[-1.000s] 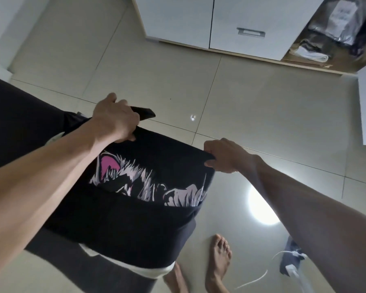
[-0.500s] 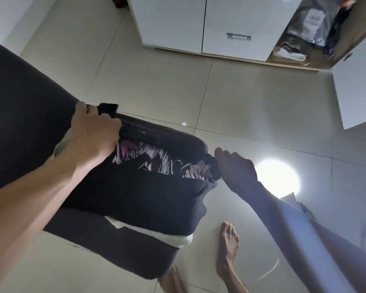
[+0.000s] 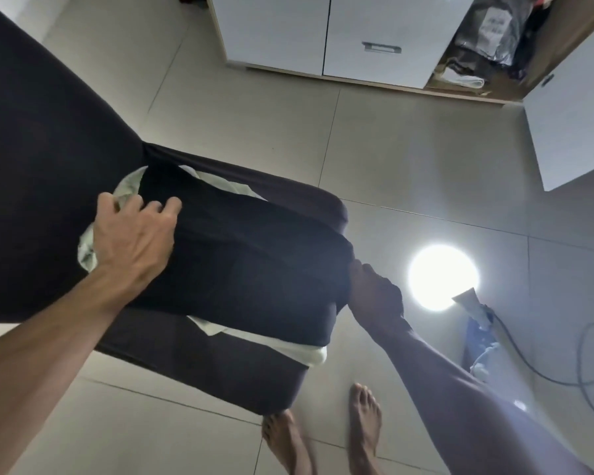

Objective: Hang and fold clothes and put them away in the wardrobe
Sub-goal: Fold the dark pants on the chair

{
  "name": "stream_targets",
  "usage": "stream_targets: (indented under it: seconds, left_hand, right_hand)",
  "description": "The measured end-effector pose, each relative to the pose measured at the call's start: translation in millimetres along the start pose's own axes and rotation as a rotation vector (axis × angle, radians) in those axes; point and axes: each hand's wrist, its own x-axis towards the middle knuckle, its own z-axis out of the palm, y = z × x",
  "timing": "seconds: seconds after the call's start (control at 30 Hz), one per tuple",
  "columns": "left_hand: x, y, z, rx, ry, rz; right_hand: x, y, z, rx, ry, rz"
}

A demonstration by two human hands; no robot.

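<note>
Two hands square the folded black shirt (image 3: 247,262): left hand (image 3: 134,241) presses flat-fingered, right hand (image 3: 374,293) pinches its right edge.

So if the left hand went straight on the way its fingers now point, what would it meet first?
Probably the pale cloth just past the fingertips of the left hand, which rests on the folded black garment. Beyond that comes the dark surface. Depth is hard to judge from this single view.

no readable text anywhere. only candidate is a white label (image 3: 492,27) on a plastic-wrapped bundle (image 3: 487,39) in the open wardrobe (image 3: 546,63), far beyond the right hand (image 3: 374,293); its print is too blurred to read.
</note>
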Motion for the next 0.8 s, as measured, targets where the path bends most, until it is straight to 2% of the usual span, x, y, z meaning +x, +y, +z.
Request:
stream_targets:
  seconds: [0.07,0.17,0.27,0.33,0.4,0.5,0.57,0.63,0.73,0.8]
  left_hand:
    - [-3,-3,7,-0.022,-0.003,0.011]
    - [-18,1,19,-0.057,-0.099,0.048]
    - [-36,1,28,-0.200,-0.091,-0.014]
    - [-45,-6,30,-0.294,-0.054,-0.047]
    - [-50,-10,32,-0.397,-0.009,-0.054]
    - [-53,-20,36,-0.519,0.053,-0.050]
    - [-54,-24,39,-0.606,0.060,-0.014]
    - [-56,-28,38,-0.691,-0.001,0.005]
    - [-59,-35,36,-0.750,-0.254,0.001]
    - [-59,-42,37,-0.743,-0.385,0.032]
  right_hand:
    - [-3,-1,0,-0.063,-0.039,-0.002]
    - [-8,-7,-4,-0.120,-0.127,0.042]
    - [-11,-39,-16,-0.040,-0.026,-0.018]
    - [-10,-72,-22,0.054,0.192,-0.223]
    - [-6,-105,-25,0.117,0.322,-0.445]
    - [4,-158,-23,0.031,0.292,-0.664]
    - [11,-189,-21,-0.047,0.264,-0.727]
    - [17,-209,-15,-0.099,0.236,-0.750]
    - [21,-218,-10,-0.190,0.180,-0.753]
    - [21,-218,-13,-0.224,0.070,-0.755]
